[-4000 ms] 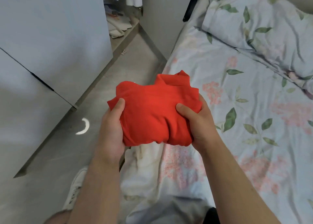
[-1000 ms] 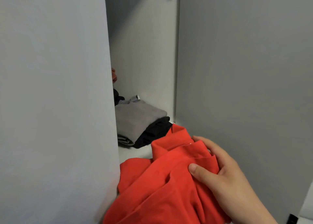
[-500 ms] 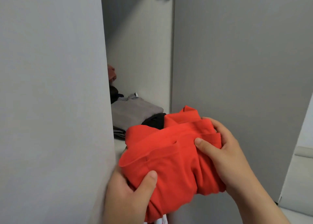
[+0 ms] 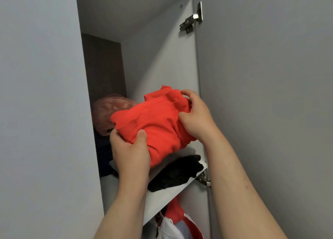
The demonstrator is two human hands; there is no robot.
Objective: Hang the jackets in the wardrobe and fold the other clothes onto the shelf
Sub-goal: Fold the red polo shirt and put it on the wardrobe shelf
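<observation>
An open grey wardrobe [image 4: 162, 58] is shown, with its shelf [image 4: 162, 199] in view. The folded red garment [image 4: 158, 123] is held over the black garment [image 4: 178, 173] stacked on that shelf; contact with the stack cannot be determined. The near edge is gripped by the left hand [image 4: 131, 154], thumb on top. The right end is grasped by the right hand [image 4: 196, 117], fingers curled over the fabric. A red-and-white jacket [image 4: 173, 224] is visible below the shelf.

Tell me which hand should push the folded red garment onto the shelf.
Left, probably: the left hand grips the red garment at its near edge, behind it, facing the shelf; the right hand holds its far side beside the door.
</observation>
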